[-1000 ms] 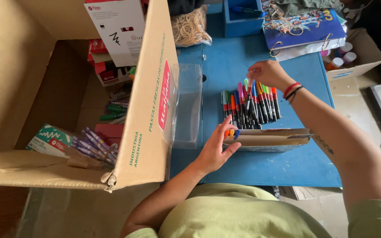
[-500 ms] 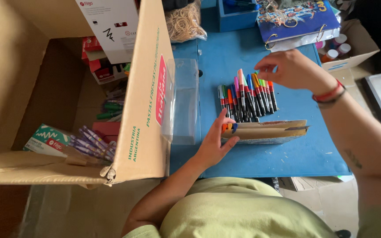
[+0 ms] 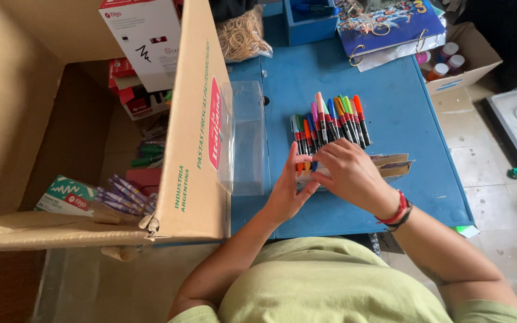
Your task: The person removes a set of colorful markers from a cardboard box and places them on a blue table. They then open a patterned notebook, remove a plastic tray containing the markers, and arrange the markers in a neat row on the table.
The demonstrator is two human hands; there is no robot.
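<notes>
A row of several coloured markers lies on the blue table, their lower ends toward a flat cardboard sleeve. My left hand presses against the left end of that sleeve, fingers around the marker tips there. My right hand rests on top of the sleeve and the markers' lower ends, fingers curled over them. Whether either hand actually grips a marker is hidden by the fingers.
A big open cardboard box stands at the left, holding small packs and loose pens. A clear plastic case leans beside it. A bag of rubber bands, a blue bin, a folder and a box of jars sit at the back.
My right hand has come down from the far end of the markers to the sleeve, beside my left hand. The left hand has stayed at the sleeve's left end.
</notes>
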